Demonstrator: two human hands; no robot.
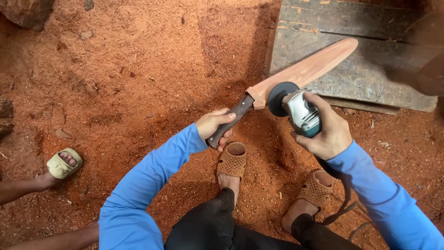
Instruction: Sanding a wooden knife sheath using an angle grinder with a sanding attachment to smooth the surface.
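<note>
My left hand grips the dark handle of a knife sheathed in a long, pale wooden scabbard that points up and to the right. My right hand holds an angle grinder with a silver and teal body. Its dark disc rests against the sheath near the handle end. Both my arms wear blue sleeves.
Reddish sawdust covers the ground. A weathered grey plank platform lies under the sheath's tip at upper right. My feet in brown perforated sandals stand below. Another person's foot in a pale sandal is at left. The grinder's cord trails down right.
</note>
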